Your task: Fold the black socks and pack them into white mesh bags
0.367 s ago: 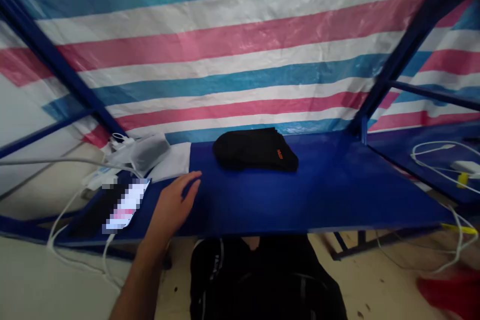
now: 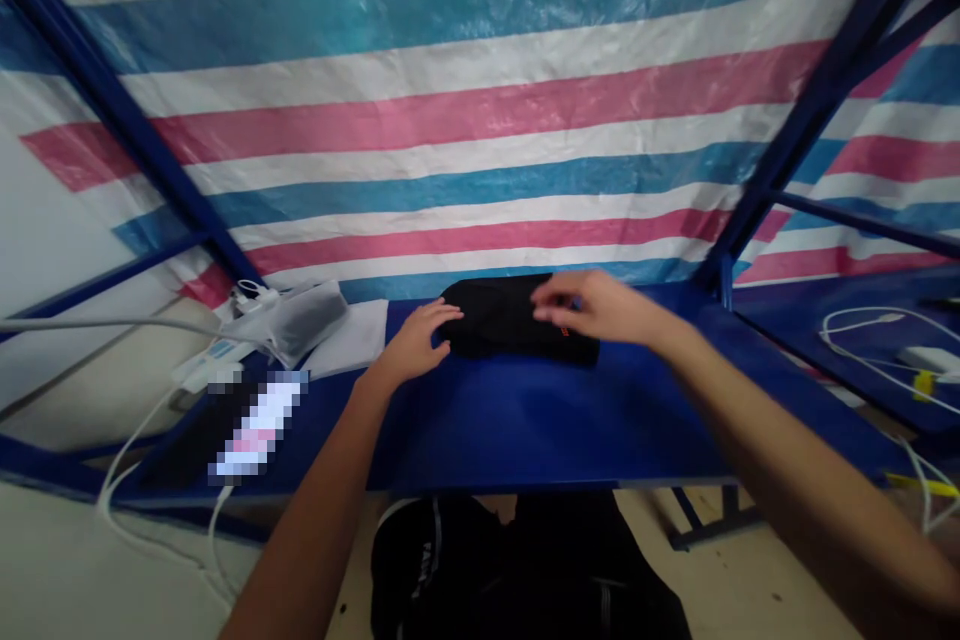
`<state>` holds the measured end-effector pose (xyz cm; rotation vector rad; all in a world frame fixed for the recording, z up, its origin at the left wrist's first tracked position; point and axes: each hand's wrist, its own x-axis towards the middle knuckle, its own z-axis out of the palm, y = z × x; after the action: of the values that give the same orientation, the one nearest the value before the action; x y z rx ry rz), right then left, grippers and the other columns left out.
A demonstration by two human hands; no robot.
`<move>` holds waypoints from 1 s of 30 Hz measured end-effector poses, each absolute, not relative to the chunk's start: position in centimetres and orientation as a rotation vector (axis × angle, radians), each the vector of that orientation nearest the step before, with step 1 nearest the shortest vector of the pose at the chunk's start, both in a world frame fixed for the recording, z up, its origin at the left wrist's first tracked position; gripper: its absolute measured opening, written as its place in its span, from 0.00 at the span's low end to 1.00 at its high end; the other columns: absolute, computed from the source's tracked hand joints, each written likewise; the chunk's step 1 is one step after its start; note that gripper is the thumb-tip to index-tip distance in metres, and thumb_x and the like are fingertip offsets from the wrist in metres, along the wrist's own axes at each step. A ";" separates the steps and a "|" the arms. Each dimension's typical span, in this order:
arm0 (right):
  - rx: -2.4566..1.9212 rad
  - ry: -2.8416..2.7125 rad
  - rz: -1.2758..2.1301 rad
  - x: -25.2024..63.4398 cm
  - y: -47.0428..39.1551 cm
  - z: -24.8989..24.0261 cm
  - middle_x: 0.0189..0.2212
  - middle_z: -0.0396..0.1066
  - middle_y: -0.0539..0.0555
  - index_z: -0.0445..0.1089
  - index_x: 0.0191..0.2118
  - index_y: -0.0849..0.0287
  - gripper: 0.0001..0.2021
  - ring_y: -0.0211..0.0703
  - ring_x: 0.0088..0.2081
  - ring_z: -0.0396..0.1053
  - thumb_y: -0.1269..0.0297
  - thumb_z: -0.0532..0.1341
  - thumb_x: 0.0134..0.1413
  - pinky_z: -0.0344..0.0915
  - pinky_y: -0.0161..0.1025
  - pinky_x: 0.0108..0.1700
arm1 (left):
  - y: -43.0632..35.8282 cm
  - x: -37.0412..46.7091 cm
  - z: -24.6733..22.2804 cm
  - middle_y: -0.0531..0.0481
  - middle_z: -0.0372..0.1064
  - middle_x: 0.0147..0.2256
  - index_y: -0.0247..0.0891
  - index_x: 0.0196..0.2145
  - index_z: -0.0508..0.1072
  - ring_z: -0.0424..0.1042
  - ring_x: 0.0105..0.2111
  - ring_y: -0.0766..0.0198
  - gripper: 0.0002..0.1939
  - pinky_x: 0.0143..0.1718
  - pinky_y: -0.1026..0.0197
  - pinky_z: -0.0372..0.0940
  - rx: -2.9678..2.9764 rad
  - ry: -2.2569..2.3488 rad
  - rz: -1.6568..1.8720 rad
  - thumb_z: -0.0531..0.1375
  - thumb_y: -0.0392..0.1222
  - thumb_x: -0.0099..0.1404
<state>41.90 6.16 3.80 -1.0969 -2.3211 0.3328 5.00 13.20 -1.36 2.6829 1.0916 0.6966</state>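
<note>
A folded black cloth item with small orange lettering lies near the back edge of the blue table. At its left end is my left hand, open, fingertips on or just over the cloth. My right hand hovers at the other end, fingers loosely curved with a gap to the thumb. It covers most of the orange lettering. Neither hand visibly grips the cloth.
Left on the table are a lit phone, a white sheet, a grey-white pouch and white cables. Blue metal posts frame a striped tarp behind. A white charger lies on the neighbouring table at right.
My left hand has moved right and forward to the black cloth. My right hand has come into view from the right and reached the cloth's right end.
</note>
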 end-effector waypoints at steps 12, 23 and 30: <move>-1.216 -2.330 0.392 45.7 6.6 -2.3 0.46 0.79 0.59 0.79 0.54 0.56 0.16 0.51 0.47 0.77 0.59 0.56 0.74 0.72 0.49 0.54 | 13.7 7.2 -0.8 0.44 0.78 0.56 0.43 0.55 0.79 0.74 0.58 0.52 0.16 0.65 0.44 0.64 2.758 1.136 0.707 0.55 0.43 0.78; -1.143 -2.369 0.802 44.6 -9.0 2.8 0.46 0.81 0.53 0.79 0.58 0.40 0.14 0.48 0.45 0.80 0.56 0.61 0.73 0.77 0.44 0.48 | -4.7 2.8 0.2 0.52 0.80 0.55 0.58 0.60 0.77 0.80 0.53 0.54 0.18 0.58 0.50 0.75 2.566 1.081 0.467 0.58 0.44 0.76; -1.254 -2.057 0.742 45.9 -4.1 0.5 0.53 0.80 0.54 0.78 0.58 0.47 0.16 0.53 0.53 0.78 0.52 0.64 0.69 0.76 0.49 0.55 | -1.9 4.9 2.5 0.50 0.81 0.51 0.50 0.54 0.78 0.81 0.50 0.52 0.15 0.54 0.51 0.74 2.392 1.303 0.634 0.57 0.49 0.75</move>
<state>45.88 -4.14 0.48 -1.2539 -2.0571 0.7420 4.88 -1.92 2.51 2.3924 1.3030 0.6342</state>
